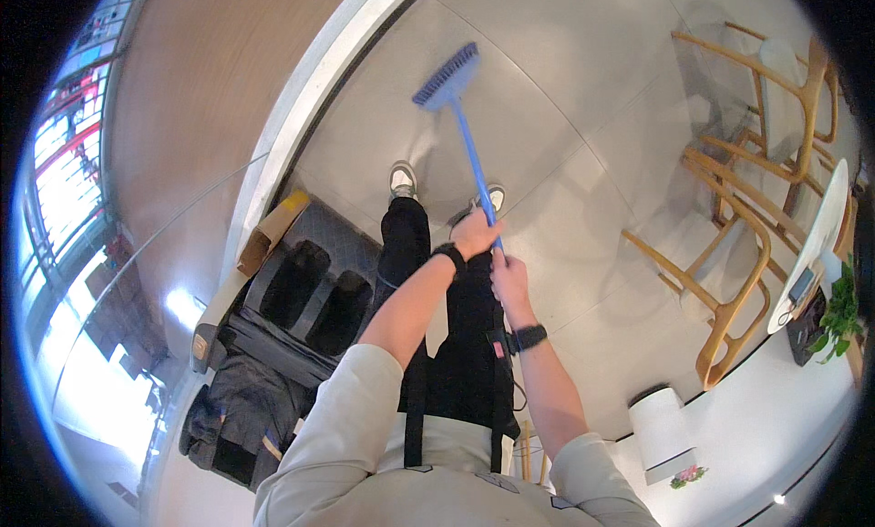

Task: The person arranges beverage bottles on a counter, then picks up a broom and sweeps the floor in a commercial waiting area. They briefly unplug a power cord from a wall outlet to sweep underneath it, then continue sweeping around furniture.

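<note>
A blue broom [469, 144] slants across the floor in front of me, its wide head with dark bristles lying farthest away. My left hand [475, 235] is closed round the handle, beside my right shoe. Just nearer to my body, my right hand [510, 277] is wrapped round the handle's lower end in the picture. Both wrists carry black bands. The handle's end is hidden by my right hand. The broom head seems to touch the pale tiled floor [538, 135], though I cannot tell for certain.
To the right stand several wooden chairs [729, 313] round a white table [814, 245] with a green plant [836, 313]. An open dark case [310, 281] and a black bag [246, 418] are at my left. A glass wall with a pale frame [301, 99] runs along the left.
</note>
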`<state>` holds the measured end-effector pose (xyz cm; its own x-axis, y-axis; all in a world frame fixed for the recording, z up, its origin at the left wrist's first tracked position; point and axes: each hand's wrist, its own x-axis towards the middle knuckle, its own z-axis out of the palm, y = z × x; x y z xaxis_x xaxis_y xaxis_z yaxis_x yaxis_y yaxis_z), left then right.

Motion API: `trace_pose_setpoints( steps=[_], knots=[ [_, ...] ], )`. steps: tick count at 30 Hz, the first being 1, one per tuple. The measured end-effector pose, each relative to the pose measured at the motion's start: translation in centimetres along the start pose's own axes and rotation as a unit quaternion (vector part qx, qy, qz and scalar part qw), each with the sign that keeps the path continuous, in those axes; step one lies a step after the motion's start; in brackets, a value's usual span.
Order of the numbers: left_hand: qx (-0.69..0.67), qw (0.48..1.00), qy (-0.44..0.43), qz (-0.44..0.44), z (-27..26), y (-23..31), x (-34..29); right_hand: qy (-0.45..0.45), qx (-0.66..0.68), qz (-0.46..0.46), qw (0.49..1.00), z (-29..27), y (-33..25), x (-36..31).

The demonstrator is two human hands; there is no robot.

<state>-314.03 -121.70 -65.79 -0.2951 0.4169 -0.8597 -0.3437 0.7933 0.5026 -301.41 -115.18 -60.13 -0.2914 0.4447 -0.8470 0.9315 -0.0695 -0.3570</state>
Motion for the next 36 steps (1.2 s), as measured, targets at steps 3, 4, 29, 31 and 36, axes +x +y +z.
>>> trace_pose_setpoints(
  steps=[3, 4, 29, 31, 36],
  knots=[
    [-0.054, 0.988, -0.123, -0.080, 4.6, 3.3, -2.9, 0.002, 0.023, 0.028, 0.999, -4.6, 2.6, -3.8],
    [-0.074, 0.992, -0.060, -0.083, 6.5, 3.9, -4.2, 0.007, 0.020, 0.019, 1.000, -6.3, 2.4, -5.2],
    [0.112, 0.990, -0.004, -0.086, -19.2, 3.9, 2.5, 0.028, 0.059, 0.022, 0.998, 9.2, -19.3, 0.8],
    [0.136, 0.984, -0.036, -0.105, -19.0, 3.2, 2.8, 0.047, 0.047, 0.041, 0.997, 9.7, -18.8, -0.2],
    [0.125, 0.978, -0.103, -0.128, -14.5, 1.2, 1.3, 0.064, 0.020, 0.090, 0.994, 7.5, -15.7, -3.6]
  ],
)
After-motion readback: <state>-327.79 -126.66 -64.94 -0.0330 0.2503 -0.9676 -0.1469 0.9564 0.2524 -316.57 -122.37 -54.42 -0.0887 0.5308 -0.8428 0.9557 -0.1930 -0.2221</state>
